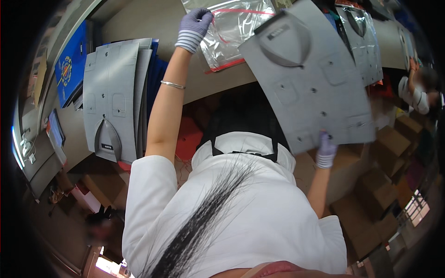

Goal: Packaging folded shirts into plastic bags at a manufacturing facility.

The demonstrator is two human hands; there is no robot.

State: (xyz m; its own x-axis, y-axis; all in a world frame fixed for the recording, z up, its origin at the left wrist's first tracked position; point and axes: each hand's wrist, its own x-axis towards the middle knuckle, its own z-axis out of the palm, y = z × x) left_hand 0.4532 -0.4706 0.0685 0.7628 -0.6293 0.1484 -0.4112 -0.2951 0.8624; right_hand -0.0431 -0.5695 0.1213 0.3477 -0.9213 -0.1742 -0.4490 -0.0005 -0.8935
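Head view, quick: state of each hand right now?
Left hand: fingers curled at the clear plastic bag's edge; whether closed on it can't be told.
Right hand: closed, holding the grey shirt-shaped sheet by its lower edge.

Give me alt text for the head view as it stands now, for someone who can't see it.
The gloved right hand grips a gray shirt-like sheet by its lower edge, while the gloved left hand is at the edge of a clear plastic bag with red strips on the table. A stack of similar sheets stands at left.
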